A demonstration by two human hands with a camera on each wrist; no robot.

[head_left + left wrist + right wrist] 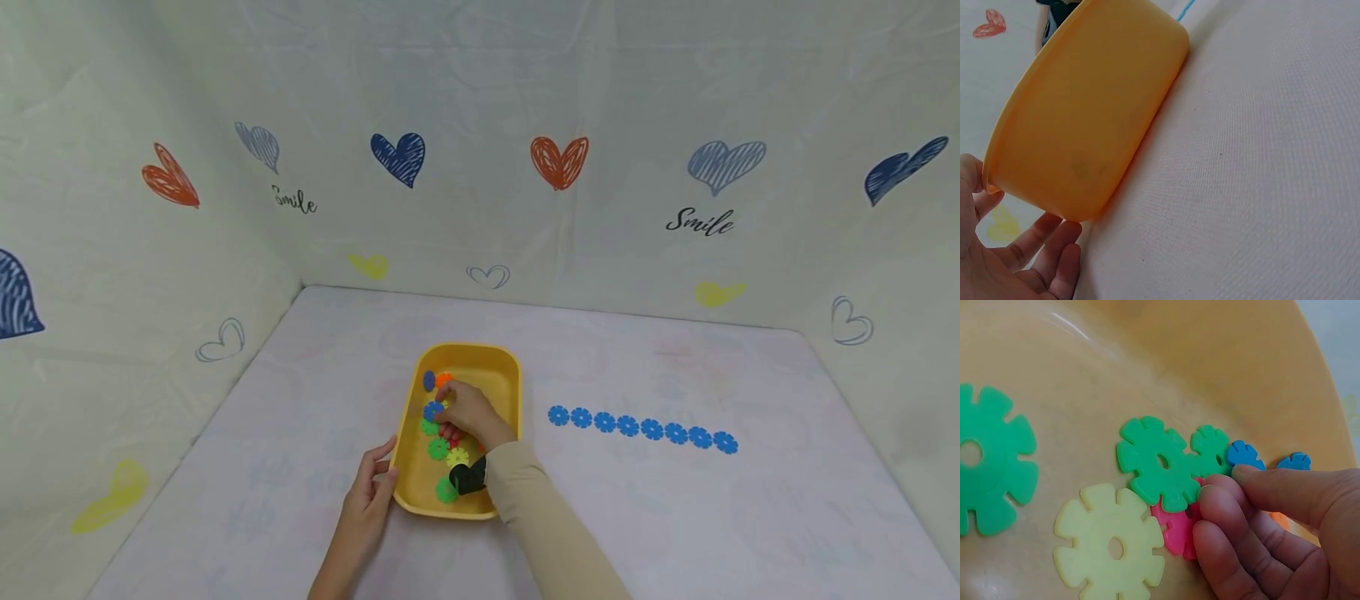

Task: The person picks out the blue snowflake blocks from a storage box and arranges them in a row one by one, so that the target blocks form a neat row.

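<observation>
A yellow plastic tray (pixel 512 392) holds flower-shaped notched discs in several colours. My left hand (pixel 367 483) grips its near left corner; in the left wrist view the thumb is at the rim and the fingers are against the wall below. Inside the tray, my right hand (pixel 472 414) pinches a blue flower disc (pixel 1245 454) between thumb and fingertips. Close under the right hand lie green discs (pixel 1159 461), a pale yellow disc (pixel 1110 544) and a pink disc (pixel 1175 531) partly hidden by the fingers. Another blue disc (pixel 429 381) leans near the tray's left wall beside an orange disc (pixel 444 380).
To the tray's right, several blue discs (pixel 628 426) form a straight row on the white tabletop (pixel 637 517). A dark wrist strap (pixel 469 477) on the right wrist hangs over the tray. Behind the table stands a white curtain (pixel 480 100) printed with hearts.
</observation>
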